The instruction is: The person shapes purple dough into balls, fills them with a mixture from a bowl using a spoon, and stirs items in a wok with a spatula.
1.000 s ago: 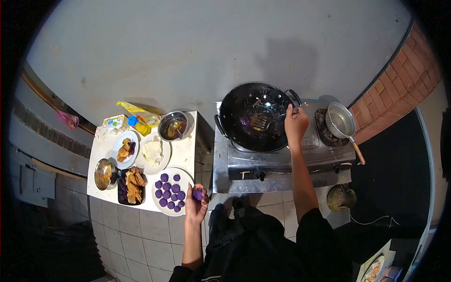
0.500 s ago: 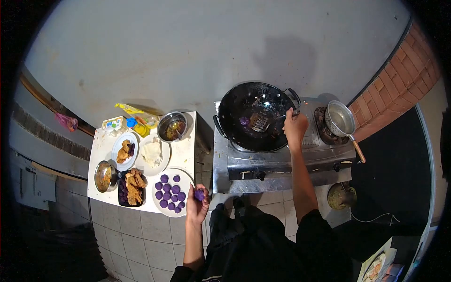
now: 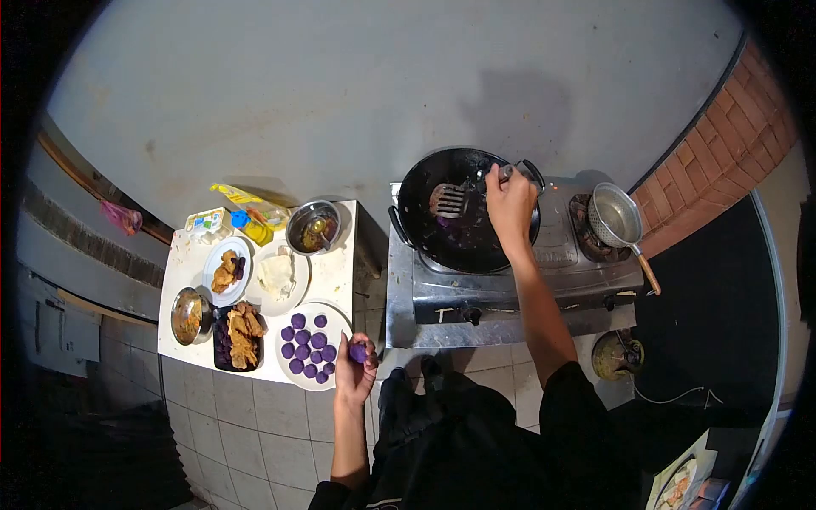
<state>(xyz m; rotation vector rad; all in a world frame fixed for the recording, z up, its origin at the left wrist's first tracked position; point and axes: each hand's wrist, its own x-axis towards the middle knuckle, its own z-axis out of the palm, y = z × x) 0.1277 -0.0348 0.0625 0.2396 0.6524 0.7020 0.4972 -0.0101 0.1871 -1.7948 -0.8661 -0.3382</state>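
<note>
My right hand (image 3: 510,204) grips the handle of a slotted metal spatula (image 3: 451,201) over the black wok (image 3: 425,246). The spatula's head is inside the wok, beside a small brownish piece (image 3: 437,199) and some purple bits. In my left hand (image 3: 354,376) is a purple ball (image 3: 358,351), pinched by the fingers just right of a white plate (image 3: 295,316). Several similar purple balls (image 3: 318,342) lie on that plate.
A steel stove (image 3: 544,310) carries the wok and a perforated strainer pot (image 3: 615,214). On the white table (image 3: 183,255) are a steel bowl (image 3: 328,207), fried pieces in a black tray (image 3: 242,340), a plate with wrappers (image 3: 276,276) and a yellow bottle (image 3: 255,225).
My right hand has moved up and left with the spatula, whose head is now higher and further left in the wok. My left hand stays nearly still with the purple ball.
</note>
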